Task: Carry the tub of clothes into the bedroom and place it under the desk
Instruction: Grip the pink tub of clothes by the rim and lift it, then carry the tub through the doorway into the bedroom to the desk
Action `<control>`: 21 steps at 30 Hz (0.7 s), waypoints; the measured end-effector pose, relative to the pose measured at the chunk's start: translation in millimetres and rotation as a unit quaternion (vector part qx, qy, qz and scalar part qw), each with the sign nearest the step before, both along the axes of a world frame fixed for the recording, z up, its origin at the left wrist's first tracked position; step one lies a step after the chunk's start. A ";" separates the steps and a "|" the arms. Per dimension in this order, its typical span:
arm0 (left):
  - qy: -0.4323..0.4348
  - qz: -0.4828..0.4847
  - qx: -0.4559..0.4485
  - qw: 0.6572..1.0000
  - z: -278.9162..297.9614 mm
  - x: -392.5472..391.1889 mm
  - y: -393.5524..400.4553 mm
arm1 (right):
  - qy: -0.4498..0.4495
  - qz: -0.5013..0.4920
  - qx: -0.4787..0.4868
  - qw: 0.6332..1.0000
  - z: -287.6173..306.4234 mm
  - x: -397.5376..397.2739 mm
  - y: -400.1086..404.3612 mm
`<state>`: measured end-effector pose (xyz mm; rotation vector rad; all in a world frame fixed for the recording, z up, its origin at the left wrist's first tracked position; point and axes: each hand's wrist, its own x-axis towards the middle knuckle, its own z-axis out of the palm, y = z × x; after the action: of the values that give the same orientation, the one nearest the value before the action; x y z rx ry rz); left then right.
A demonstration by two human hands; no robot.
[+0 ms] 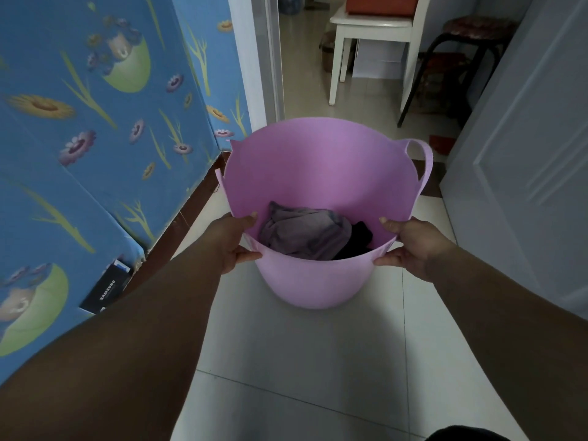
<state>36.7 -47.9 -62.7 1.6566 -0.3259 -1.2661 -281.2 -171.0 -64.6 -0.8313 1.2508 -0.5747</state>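
Tub [318, 173] of clothes held at centre frame, gripped at its near rim: my left hand [234, 241] clamps the rim from lower left, thumb inside and fingers wrapped outside, while my right hand [410, 245] pinches the opposite side the same way. The lilac plastic bows inward between the two grips, so I judge it soft; to carry it well I would keep both hands level and the pull even, or the wall may fold and tip the load. Grey and black clothes [311, 237] lie low in the bottom, well below the rim, so spilling looks unlikely. One loop handle [421, 160] stands free at the far right of the rim; taking the handles might give a firmer hold than the rim does. Left of the tub, a blue flowered cover [105, 128] fills the upper left of the frame, and a white door [521, 160] stands at the right, leaving a narrow lane of tiled floor [302, 370] toward the doorway at top centre, so I would keep the tub straight ahead. I cannot tell whether the base rests on the tiles or hangs just clear. Beyond the doorway stand a white chair [372, 30] and a dark stool [477, 36], both cut off by the top edge. No desk is in view, and which room lies ahead is unclear.
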 end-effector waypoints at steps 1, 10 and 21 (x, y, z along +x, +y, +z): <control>-0.002 0.000 -0.001 1.000 5.1 0.3 -2.3 | 0.003 -0.001 -0.003 1.000 5.1 0.3 -1.3; -0.025 -0.004 -0.015 1.000 84.2 4.7 -22.5 | 0.019 -0.016 -0.038 0.999 81.9 4.1 -15.8; -0.036 0.026 -0.012 0.999 246.9 0.5 -19.5 | 0.033 -0.025 -0.051 0.998 251.2 4.0 -11.8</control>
<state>37.1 -67.4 184.2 1.6821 -0.3379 -1.1613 -277.1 -182.8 186.6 -0.9124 1.3135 -0.6611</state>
